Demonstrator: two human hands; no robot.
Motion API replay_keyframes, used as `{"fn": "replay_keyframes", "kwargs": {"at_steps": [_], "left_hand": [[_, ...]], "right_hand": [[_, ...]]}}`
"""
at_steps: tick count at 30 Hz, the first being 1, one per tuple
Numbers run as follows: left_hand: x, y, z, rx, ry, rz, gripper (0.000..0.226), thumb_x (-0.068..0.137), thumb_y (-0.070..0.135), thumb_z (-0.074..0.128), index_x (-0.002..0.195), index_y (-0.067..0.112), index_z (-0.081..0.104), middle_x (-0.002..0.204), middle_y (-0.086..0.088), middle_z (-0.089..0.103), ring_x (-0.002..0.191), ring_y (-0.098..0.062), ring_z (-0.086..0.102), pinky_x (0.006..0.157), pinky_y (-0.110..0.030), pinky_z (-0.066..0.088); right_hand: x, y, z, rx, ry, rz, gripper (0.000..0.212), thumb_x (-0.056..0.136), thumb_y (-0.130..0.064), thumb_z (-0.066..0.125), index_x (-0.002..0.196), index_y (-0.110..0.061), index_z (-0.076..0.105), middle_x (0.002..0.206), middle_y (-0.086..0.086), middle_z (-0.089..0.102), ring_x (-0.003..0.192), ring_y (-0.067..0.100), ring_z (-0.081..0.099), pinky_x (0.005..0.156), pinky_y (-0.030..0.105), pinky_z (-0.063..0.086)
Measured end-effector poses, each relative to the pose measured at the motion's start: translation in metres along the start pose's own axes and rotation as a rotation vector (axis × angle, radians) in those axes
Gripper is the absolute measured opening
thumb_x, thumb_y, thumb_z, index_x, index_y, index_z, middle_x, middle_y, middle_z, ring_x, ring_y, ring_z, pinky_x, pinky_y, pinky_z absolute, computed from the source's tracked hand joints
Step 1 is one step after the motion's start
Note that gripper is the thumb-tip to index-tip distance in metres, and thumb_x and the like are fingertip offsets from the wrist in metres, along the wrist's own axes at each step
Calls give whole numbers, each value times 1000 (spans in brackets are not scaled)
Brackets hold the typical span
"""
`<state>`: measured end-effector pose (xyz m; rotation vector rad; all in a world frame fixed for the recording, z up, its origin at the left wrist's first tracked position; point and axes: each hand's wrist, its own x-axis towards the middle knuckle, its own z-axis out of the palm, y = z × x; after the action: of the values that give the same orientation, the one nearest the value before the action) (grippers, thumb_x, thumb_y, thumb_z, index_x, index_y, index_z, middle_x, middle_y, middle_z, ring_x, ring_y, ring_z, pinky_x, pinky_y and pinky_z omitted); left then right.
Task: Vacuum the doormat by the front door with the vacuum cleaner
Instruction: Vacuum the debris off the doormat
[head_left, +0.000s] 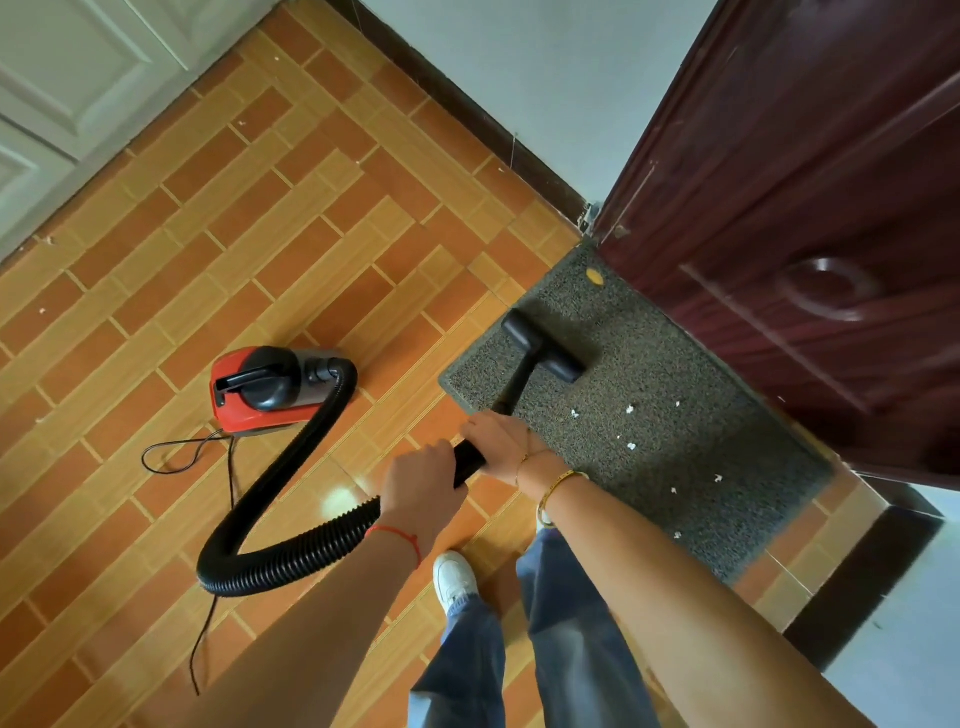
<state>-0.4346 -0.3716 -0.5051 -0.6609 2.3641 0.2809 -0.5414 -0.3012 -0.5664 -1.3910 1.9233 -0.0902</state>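
Fingers of both left hand (423, 480) and right hand (496, 441) curl round the black plastic wand (470, 460); its black floor nozzle (543, 345) rests on the grey bristly doormat (675, 415) (scattered with white paper scraps (631, 446)).

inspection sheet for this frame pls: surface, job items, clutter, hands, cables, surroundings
Surface: orange tiled floor, bright glare spot near the hose.
Job's things: grey doormat by the door; black floor nozzle on the mat; red canister vacuum on the tiles; corrugated hose looping to the wand.
Clutter: white scraps and a yellow bit on the mat.
Hands: left hand and right hand both grip the wand.
Cables: thin black cord looped on the floor behind the vacuum.
Surroundings: dark red door, white wall, dark skirting.
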Motion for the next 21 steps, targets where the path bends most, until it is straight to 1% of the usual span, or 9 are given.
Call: {"fn": "replay_keyframes", "kwargs": {"at_steps": [4, 6, 8, 11, 15, 18, 20, 21], "left_hand": [[37, 39, -17, -69, -5, -10, 21, 91, 31, 50, 103, 14, 52, 72, 5, 47, 60, -17, 49, 53, -27, 38], [56, 57, -27, -104, -3, -13, 19, 91, 27, 51, 104, 14, 51, 72, 5, 46, 60, -16, 48, 52, -26, 36], [75, 74, -39, -126, 0, -12, 18, 91, 26, 52, 105, 14, 51, 73, 4, 48, 61, -16, 51, 52, -25, 39], [99, 93, -55, -139, 2, -24, 19, 91, 25, 54, 105, 13, 51, 73, 4, 50, 61, -15, 53, 52, -25, 42], [120, 108, -69, -158, 9, -31, 23, 89, 25, 57, 108, 13, 51, 74, 4, 49, 63, -16, 53, 54, -25, 43], [130, 116, -77, -153, 19, -29, 26, 89, 25, 58, 110, 13, 50, 76, 4, 50, 66, -16, 55, 57, -26, 48], [133, 119, -80, -151, 19, -33, 26, 89, 24, 58, 110, 13, 50, 74, 4, 48, 66, -16, 55, 56, -26, 46], [133, 119, -81, -152, 15, -35, 26, 89, 24, 58, 111, 13, 51, 73, 5, 47, 66, -16, 54, 55, -26, 44]], "right_hand": [[4, 56, -20, -34, -1, 0, 11, 90, -9, 51, 100, -11, 56, 106, 4, 59, 105, 22, 57, 79, 39, 55], [7, 83, -34, -57, 5, -10, 11, 91, -9, 50, 101, -11, 55, 106, 5, 59, 105, 21, 56, 79, 36, 55], [10, 108, -49, -59, 32, -13, 8, 92, -13, 51, 99, -11, 55, 104, 3, 59, 103, 19, 57, 78, 32, 52], [15, 136, -67, -55, 38, -21, 9, 91, -16, 53, 98, -11, 55, 103, 3, 59, 102, 19, 58, 79, 32, 52], [22, 163, -86, -71, 38, -19, 8, 92, -17, 52, 97, -12, 55, 102, 2, 59, 99, 18, 58, 78, 30, 51], [25, 174, -97, -82, 32, -5, 9, 91, -19, 54, 97, -13, 56, 100, 0, 60, 96, 17, 60, 81, 32, 54], [25, 176, -101, -88, 24, 10, 9, 91, -19, 54, 98, -13, 56, 100, 0, 59, 95, 17, 60, 81, 35, 55], [25, 175, -101, -87, 23, 17, 9, 92, -19, 54, 98, -13, 56, 100, 0, 59, 95, 17, 60, 81, 34, 55]]}}
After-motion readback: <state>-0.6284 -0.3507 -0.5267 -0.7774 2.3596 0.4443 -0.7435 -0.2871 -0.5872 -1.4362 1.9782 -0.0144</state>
